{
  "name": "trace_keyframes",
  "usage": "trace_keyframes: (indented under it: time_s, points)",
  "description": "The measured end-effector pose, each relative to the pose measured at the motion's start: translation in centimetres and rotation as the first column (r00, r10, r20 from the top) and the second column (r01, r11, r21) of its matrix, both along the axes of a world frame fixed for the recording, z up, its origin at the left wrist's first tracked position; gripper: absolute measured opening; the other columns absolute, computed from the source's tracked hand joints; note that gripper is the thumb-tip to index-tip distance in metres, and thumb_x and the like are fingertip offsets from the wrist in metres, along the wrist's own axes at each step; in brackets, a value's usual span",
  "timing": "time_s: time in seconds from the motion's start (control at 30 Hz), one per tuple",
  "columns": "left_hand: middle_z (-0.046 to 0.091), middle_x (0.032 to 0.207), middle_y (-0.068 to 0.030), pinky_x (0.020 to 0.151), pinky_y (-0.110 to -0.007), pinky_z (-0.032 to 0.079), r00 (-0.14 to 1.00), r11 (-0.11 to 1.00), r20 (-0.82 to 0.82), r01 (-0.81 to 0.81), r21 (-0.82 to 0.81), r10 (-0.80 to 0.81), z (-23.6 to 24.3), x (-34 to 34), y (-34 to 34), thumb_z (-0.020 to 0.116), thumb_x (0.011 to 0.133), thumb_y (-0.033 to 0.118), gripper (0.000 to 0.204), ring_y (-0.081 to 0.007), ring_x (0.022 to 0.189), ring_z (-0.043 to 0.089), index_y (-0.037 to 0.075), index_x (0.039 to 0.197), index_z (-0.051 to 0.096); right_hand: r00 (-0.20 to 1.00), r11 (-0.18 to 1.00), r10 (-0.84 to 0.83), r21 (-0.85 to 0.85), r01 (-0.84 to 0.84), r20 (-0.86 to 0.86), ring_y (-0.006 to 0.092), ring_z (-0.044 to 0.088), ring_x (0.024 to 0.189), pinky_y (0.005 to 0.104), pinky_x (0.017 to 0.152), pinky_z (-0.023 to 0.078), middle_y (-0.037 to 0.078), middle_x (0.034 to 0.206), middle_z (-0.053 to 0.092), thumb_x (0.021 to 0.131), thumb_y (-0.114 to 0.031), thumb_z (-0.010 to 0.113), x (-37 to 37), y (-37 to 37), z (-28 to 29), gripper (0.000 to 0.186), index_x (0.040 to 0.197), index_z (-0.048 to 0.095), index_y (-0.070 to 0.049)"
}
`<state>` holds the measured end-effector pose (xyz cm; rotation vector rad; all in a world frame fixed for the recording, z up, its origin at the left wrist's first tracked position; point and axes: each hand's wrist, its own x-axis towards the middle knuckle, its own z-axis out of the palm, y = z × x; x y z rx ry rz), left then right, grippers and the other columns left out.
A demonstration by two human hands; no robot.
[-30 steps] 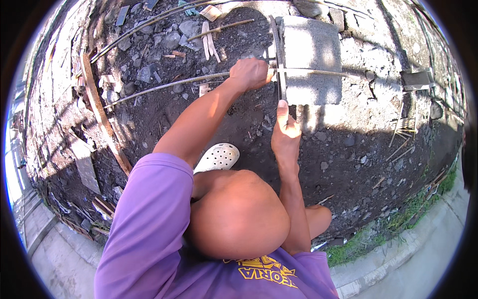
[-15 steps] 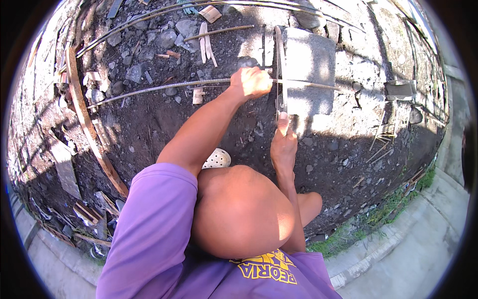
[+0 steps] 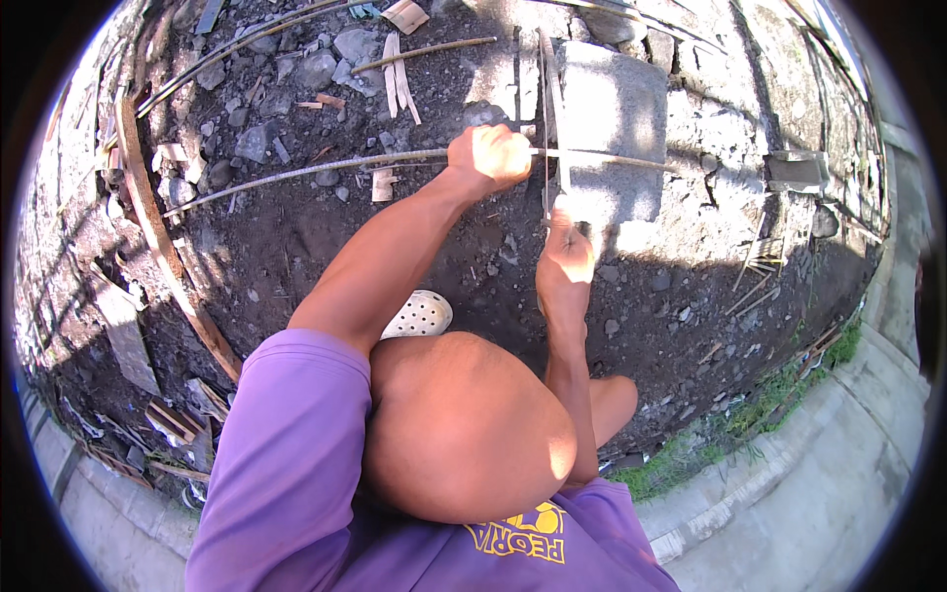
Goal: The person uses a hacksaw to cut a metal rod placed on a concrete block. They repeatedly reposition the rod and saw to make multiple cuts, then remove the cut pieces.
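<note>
My left hand (image 3: 490, 158) is closed in a fist around a long, thin steel rebar (image 3: 326, 166) that runs sideways across the ground. In my right hand (image 3: 565, 259) is the near end of a hacksaw (image 3: 551, 94), which points away from me. Its thin blade crosses the rebar just right of my left fist. Under the rebar's right part lies a flat grey concrete block (image 3: 619, 109), bright in patches of sun. Glare and my fingers hide most of the saw's handle.
A curved wooden plank (image 3: 158, 227) lies at the left. Stones (image 3: 254, 143), wood scraps (image 3: 398, 84) and another rod (image 3: 424, 53) are scattered beyond my hands. My bent knee (image 3: 469, 429) and a white perforated clog (image 3: 419, 314) are close below. Concrete paving (image 3: 789, 483) borders the dirt at lower right.
My right hand has pushed the hacksaw a little farther away from me across the rebar. My left fist stays on the rebar. The whole view has shifted slightly.
</note>
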<state>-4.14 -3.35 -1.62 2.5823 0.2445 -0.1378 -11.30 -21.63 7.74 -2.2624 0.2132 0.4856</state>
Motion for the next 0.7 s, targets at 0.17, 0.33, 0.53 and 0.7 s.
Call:
trace_keyframes:
  time_s: [0.17,0.33,0.53,0.7]
  points:
    - [0.075,0.091,-0.0137,0.079,-0.048,0.062,0.997,0.996,0.019,0.077,0.047,-0.078,0.3,-0.4,0.1,0.067,0.087,0.041,0.026,-0.0394,0.087,0.075,0.018,0.091,0.077,0.987,0.997,0.056,0.046,-0.064,0.148,0.0304,0.036,0.055,0.0485,0.057,0.041,0.022,0.057,0.046,0.112,-0.045,0.050,-0.4,0.6,0.2,0.065,0.071,0.059,0.006]
    - [0.076,0.096,-0.0171,0.083,-0.048,0.061,0.994,0.993,-0.015,0.105,0.048,-0.104,0.5,-0.1,0.2,0.060,0.090,0.041,0.034,-0.0384,0.093,0.074,0.012,0.091,0.076,0.984,1.000,0.029,-0.004,-0.029,0.176,0.0291,0.038,0.061,0.0484,0.063,0.044,0.022,0.061,0.051,0.110,-0.058,0.044,-0.9,0.8,1.6,0.073,0.077,0.060,0.005]
    - [0.074,0.088,-0.0180,0.082,-0.049,0.058,0.985,0.985,-0.018,0.169,-0.022,-0.169,0.4,0.0,0.7,0.056,0.090,0.035,0.032,-0.0388,0.087,0.074,0.008,0.085,0.074,0.999,0.998,0.004,-0.062,-0.007,-0.042,0.0215,0.045,0.065,0.0430,0.064,0.042,0.010,0.064,0.049,0.107,-0.067,0.041,-1.6,-1.4,-1.0,0.077,0.090,0.064,0.005]
    - [0.074,0.077,-0.0140,0.067,-0.049,0.060,0.948,0.987,0.277,0.158,0.015,-0.156,-1.9,-0.6,0.3,0.060,0.083,0.027,0.022,-0.0384,0.076,0.075,0.012,0.076,0.075,0.977,0.994,-0.095,-0.076,0.082,-0.190,0.0100,0.040,0.061,0.0332,0.055,0.032,0.001,0.063,0.040,0.110,-0.058,0.044,-7.3,-3.2,3.7,0.066,0.083,0.059,0.001]
